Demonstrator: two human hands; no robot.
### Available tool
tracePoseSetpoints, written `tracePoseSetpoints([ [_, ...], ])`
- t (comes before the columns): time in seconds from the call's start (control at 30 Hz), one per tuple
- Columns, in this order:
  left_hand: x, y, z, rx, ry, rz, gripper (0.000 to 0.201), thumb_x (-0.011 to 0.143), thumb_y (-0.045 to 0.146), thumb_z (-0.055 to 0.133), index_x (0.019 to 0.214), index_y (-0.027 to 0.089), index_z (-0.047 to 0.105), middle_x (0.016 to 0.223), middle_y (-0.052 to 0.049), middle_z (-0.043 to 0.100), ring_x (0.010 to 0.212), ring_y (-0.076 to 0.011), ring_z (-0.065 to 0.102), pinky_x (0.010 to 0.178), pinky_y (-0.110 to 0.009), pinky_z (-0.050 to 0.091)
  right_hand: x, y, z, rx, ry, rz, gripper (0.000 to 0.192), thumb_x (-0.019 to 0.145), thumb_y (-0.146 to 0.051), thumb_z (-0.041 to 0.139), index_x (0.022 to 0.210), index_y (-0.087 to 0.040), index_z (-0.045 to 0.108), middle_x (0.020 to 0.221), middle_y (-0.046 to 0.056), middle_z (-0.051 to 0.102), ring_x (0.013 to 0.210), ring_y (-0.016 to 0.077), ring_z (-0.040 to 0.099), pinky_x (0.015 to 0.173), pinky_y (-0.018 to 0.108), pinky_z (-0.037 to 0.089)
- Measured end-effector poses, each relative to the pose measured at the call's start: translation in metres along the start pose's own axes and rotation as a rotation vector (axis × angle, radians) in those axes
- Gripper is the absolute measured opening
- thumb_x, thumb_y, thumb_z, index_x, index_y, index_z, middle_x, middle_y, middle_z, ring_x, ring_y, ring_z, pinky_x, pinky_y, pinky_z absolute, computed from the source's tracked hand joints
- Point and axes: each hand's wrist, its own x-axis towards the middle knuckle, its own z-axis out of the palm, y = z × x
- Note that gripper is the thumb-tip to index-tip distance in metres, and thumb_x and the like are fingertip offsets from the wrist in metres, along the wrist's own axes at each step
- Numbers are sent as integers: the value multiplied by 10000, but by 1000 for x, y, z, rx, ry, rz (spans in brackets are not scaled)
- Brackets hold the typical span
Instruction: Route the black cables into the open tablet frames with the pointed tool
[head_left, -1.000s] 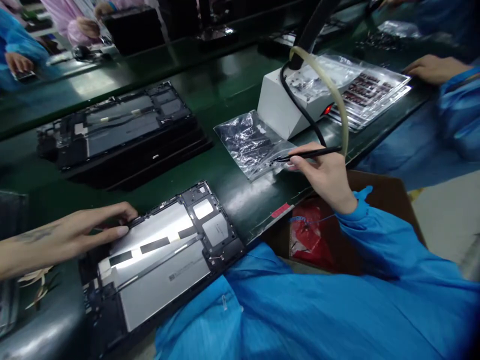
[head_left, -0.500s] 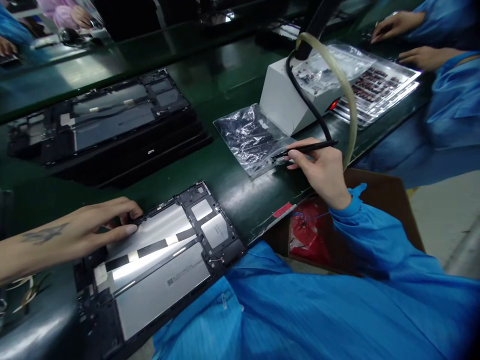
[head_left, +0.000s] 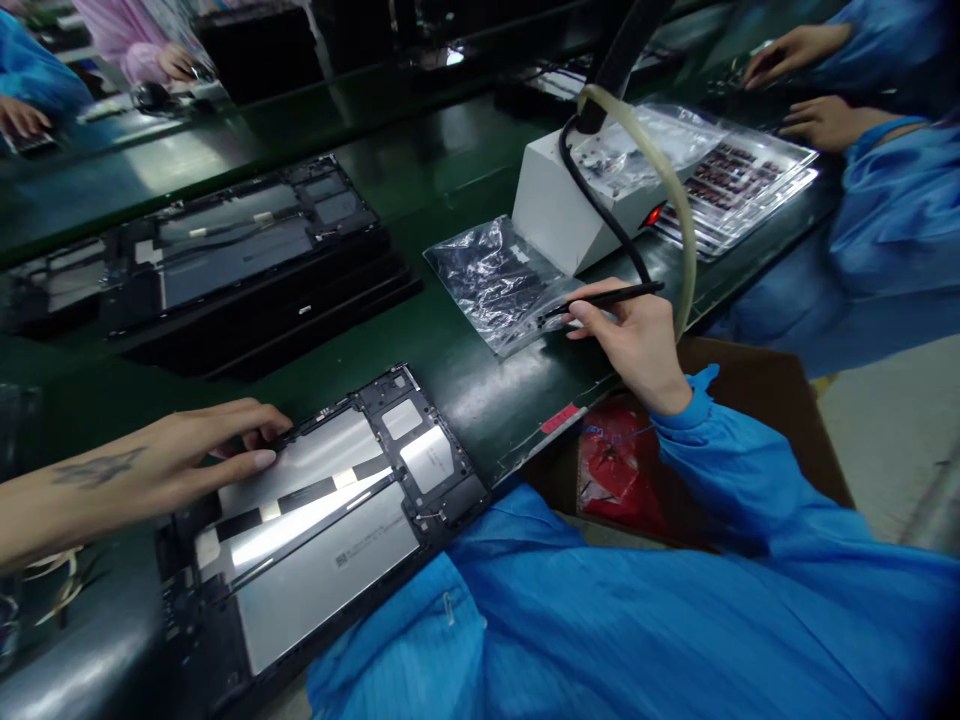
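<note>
An opened tablet [head_left: 330, 575] lies at the table's front edge, its metal-faced battery and black inner frame showing. My left hand [head_left: 217, 445] grips its far left edge, thumb on top and fingers curled at the rim. My right hand [head_left: 634, 335] is closed around a black suction pen [head_left: 615, 296], held like a pencil. The pen's tip is over the near corner of a clear plastic bag [head_left: 495, 280] with small dark pieces near the tip. I cannot tell whether the tip touches one. A black tube [head_left: 596, 205] runs from the pen's rear end toward a white box.
The white box [head_left: 555, 200] with a red-lit switch stands behind the bag. Stacked tablets [head_left: 240, 245] lie at left. Clear trays [head_left: 742, 185] of small parts sit at right, near a co-worker's hands [head_left: 814, 120]. Below the edge is a cardboard box [head_left: 757, 390] with a red bag.
The view has shifted slightly, so the background sits a little lower. Both hands keep nearly the same places, left at the tablet's edge and the pen tip over the bag.
</note>
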Motion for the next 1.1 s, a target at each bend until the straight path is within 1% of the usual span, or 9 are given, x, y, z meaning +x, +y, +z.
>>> tracePoseSetpoints([
  [0.13, 7, 25, -27, 269, 49, 116, 414, 994, 463, 477, 1307, 269, 666, 1287, -41, 699, 1141, -251, 685, 919, -329, 544, -14, -11, -2, 71, 12, -61, 214, 898, -442, 782, 968, -240, 785, 948, 6, 743, 768, 151, 742, 669, 254, 675],
  [0.3, 58, 131, -45, 425, 120, 513, 366, 1066, 460, 431, 1346, 310, 612, 1305, -41, 654, 1088, -215, 658, 877, -304, 524, -59, -35, -40, 31, 121, -146, 129, 927, -357, 760, 1018, -274, 797, 926, 18, 761, 748, 169, 740, 679, 304, 656],
  [0.37, 93, 189, -32, 331, 37, 759, 322, 1067, 397, 441, 1282, 265, 640, 1247, -49, 681, 1051, -190, 667, 888, -280, 515, -81, -40, -63, -81, 213, -246, 122, 928, -331, 757, 1034, -286, 799, 914, 22, 775, 798, 192, 748, 729, 339, 647],
  [0.47, 146, 279, 10, 66, -66, 929, 302, 1043, 363, 474, 1210, 193, 660, 1164, -68, 727, 1040, -190, 690, 955, -303, 525, -107, -35, -96, -168, 497, -351, 116, 883, -340, 801, 977, -274, 803, 909, 29, 780, 856, 217, 751, 830, 390, 637],
  [0.6, 185, 384, 68, -598, -333, 779, 426, 1083, 332, 397, 1487, 206, 446, 1540, -139, 549, 1383, -207, 585, 1090, -352, 525, -117, -8, -132, 177, 913, -199, 156, 968, -416, 686, 1041, -293, 747, 917, -6, 729, 885, 179, 756, 834, 375, 652],
  [0.73, 185, 450, 91, -861, -501, 708, 507, 1132, 261, 155, 1632, 179, 173, 1723, -106, 268, 1527, -102, 418, 1169, -226, 465, -111, 23, -156, 477, 919, -38, 255, 1002, -525, 591, 971, -294, 692, 947, 0, 705, 1082, 175, 728, 994, 393, 617],
  [0.83, 179, 465, 90, -906, -516, 699, 534, 1126, 241, 56, 1645, 131, 115, 1735, -75, 234, 1531, -46, 388, 1191, -151, 414, -104, 38, -163, 465, 884, -51, 351, 1025, -588, 506, 982, -287, 680, 1061, 30, 713, 1218, 193, 678, 1069, 431, 584],
  [0.93, 169, 448, 82, -852, -470, 701, 543, 1111, 207, 32, 1646, 208, 126, 1735, -46, 244, 1540, -67, 383, 1210, -266, 437, -95, 45, -166, 458, 910, -72, 374, 1026, -606, 492, 985, -291, 691, 1104, 31, 716, 1268, 192, 654, 1075, 421, 585],
  [1.1, 135, 345, 43, -682, -242, 799, 519, 1099, 304, 253, 1616, 270, 255, 1701, -91, 336, 1522, -217, 446, 1152, -406, 499, -89, 39, -162, 529, 953, -72, 313, 949, -597, 631, 885, -301, 713, 985, 29, 726, 1151, 193, 702, 961, 323, 634],
])
